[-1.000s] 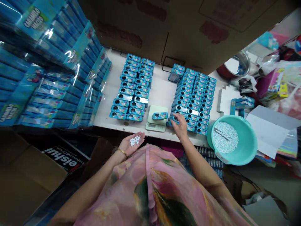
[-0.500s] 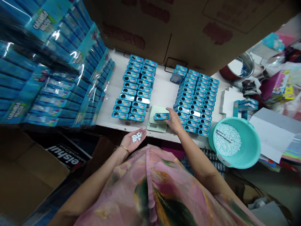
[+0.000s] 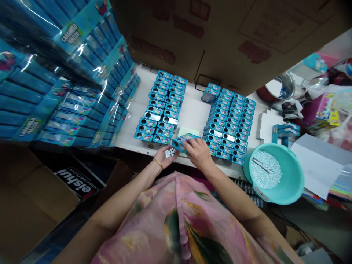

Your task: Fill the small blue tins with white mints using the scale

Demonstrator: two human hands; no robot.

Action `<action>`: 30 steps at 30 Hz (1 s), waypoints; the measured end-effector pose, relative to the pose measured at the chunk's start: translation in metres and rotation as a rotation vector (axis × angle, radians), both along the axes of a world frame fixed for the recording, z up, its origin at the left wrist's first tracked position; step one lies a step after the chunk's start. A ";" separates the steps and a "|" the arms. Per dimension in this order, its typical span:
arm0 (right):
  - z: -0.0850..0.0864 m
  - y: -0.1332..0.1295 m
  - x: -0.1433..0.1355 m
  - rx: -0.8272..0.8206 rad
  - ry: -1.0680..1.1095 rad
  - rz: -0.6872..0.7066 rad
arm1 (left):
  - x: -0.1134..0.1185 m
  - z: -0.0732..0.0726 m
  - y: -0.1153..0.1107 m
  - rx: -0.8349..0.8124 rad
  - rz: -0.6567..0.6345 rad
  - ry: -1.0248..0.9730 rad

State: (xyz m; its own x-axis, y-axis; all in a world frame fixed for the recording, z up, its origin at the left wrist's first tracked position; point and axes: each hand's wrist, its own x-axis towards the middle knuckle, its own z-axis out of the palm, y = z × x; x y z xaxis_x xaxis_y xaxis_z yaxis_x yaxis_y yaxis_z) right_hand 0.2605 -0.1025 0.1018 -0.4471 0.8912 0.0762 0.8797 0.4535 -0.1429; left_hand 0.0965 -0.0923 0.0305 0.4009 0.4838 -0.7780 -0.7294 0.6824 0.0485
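Small white candies (image 3: 169, 153) lie in the cupped palm of my left hand (image 3: 162, 159), which faces up at the table's front edge. My right hand (image 3: 200, 153) grips a small blue candy box (image 3: 180, 142), its fingers wrapped over the right part. The box is tilted, with its left end beside the candies. Whether it touches my left hand I cannot tell. Under the box and right hand, a pale scale (image 3: 189, 131) is partly hidden. Rows of similar blue boxes (image 3: 165, 106) with dark round holes in their tops stand to the left, and more rows (image 3: 226, 123) stand to the right.
A turquoise bucket (image 3: 293, 174) of white candies, with a dark strip lying in it, stands at right. Wrapped stacks of blue packs (image 3: 82, 55) rise at left. A large cardboard box (image 3: 220, 36) borders the table's back. White cartons (image 3: 266, 124) and a metal pot (image 3: 288, 82) are further right.
My right hand has lifted the blue box off the scale and tilted it towards my left hand. My left hand has moved right, closer to the box, still holding the candies.
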 end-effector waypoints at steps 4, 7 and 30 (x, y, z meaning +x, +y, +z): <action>0.011 -0.002 -0.009 0.062 -0.148 0.099 | 0.015 0.006 0.012 -0.006 0.038 0.005; 0.010 -0.001 -0.006 0.064 -0.156 0.080 | 0.019 0.008 0.015 -0.002 0.023 0.002; -0.059 0.019 0.041 -0.218 0.522 -0.318 | -0.037 0.004 -0.019 -0.058 0.010 0.099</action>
